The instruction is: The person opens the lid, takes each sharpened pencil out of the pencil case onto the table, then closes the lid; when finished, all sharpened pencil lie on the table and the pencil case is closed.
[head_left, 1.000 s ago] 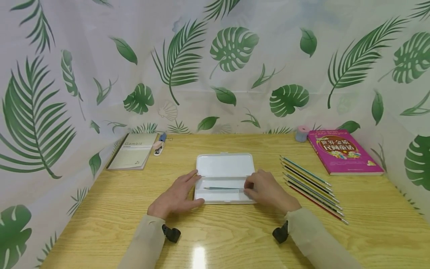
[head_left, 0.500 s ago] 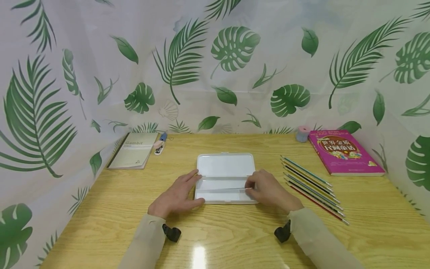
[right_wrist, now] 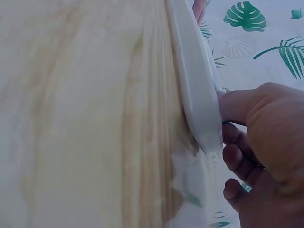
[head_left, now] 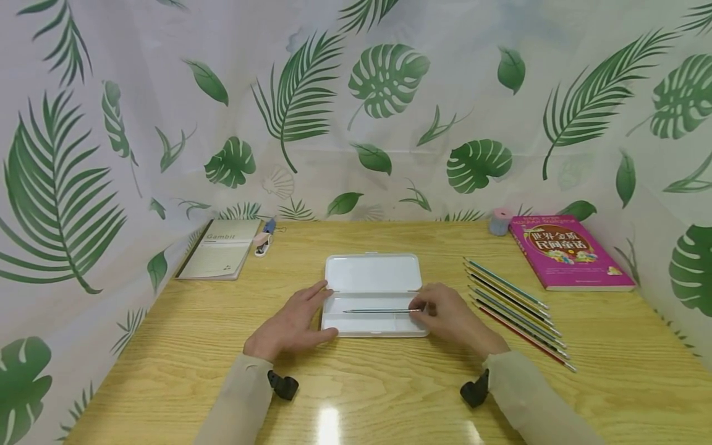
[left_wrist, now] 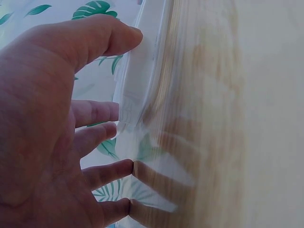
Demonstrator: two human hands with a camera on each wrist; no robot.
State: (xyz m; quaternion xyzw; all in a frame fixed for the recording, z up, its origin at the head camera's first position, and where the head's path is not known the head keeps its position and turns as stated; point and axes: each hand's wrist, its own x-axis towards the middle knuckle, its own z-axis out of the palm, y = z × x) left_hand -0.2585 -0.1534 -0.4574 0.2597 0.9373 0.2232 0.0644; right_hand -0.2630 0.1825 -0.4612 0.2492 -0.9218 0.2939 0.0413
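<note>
A white pencil case [head_left: 371, 272] lies with its lid swung back, in the middle of the table in the head view. My right hand [head_left: 452, 315] pinches the right end of a pencil [head_left: 378, 311]; the pencil lies level across the case's inside, tip to the left. Whether it touches the case bottom I cannot tell. The left hand [head_left: 292, 324] rests its fairly straight fingers and thumb against the case's left end. In the left wrist view, the thumb [left_wrist: 126, 40] is at the case's edge [left_wrist: 142, 61]. The right wrist view hides the pencil behind the case wall [right_wrist: 197, 71].
Several pencils [head_left: 517, 312] lie slanted side by side to the right of the case. Beyond them are a pink book [head_left: 570, 253] and a small pink-and-grey object [head_left: 500, 221]. A notebook [head_left: 219, 250] and a small stapler [head_left: 263, 243] lie at the back left.
The right hand has shifted slightly right with the pencil. Half a second ago the pencil showed only as a thin line; now its shaft shows again. The left hand has stayed in place.
</note>
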